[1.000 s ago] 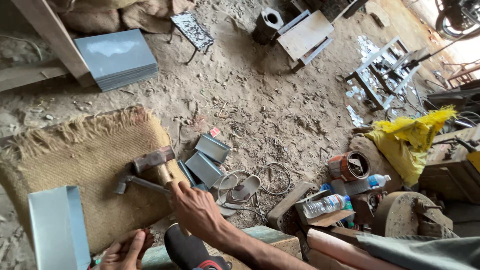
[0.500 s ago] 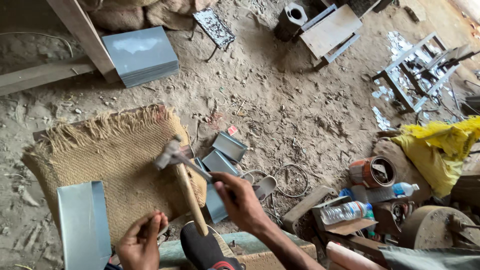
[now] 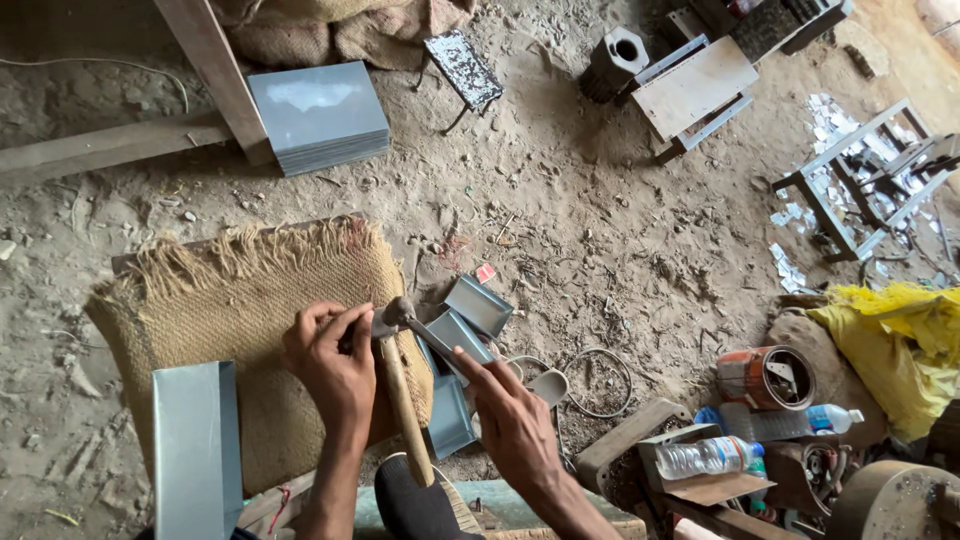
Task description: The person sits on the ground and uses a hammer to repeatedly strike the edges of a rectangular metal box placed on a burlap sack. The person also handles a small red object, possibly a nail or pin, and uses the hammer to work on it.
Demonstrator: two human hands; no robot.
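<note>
Dirt floor (image 3: 620,250) fills most of the frame, littered w/ metal scraps. Burlap mat (image 3: 230,320) lies left of centre, fringe along its top edge. Grey sheet stack (image 3: 318,112) sits upper left, against a slanted wooden post (image 3: 215,75). Another grey metal sheet (image 3: 195,450) lies at the lower left, overlapping the mat's lower left corner. Yellow cloth (image 3: 900,340) is at the right edge; a metal-frame stool (image 3: 860,180) is above it, upper right.

Your left hand (image 3: 335,365) is lower centre-left over the mat, fingers closed round the hammer (image 3: 400,400) just below its head, so that grip is clamped on it. The wooden handle runs down toward the bottom edge, crossing the mat's right border, head at the top near frame centre. Your right hand (image 3: 515,425) is just right of it, lower centre, fingers stretched flat, grip apart, resting on or just over the folded metal pieces (image 3: 465,330); can't tell if it truly touches. Those pieces lie just beside the mat's right edge.

Rusty orange tin (image 3: 765,378) stands lower right, 2 plastic bottles (image 3: 715,455) lying below it. Wire loop (image 3: 600,380) lies on the floor between the pieces and the tin.
</note>
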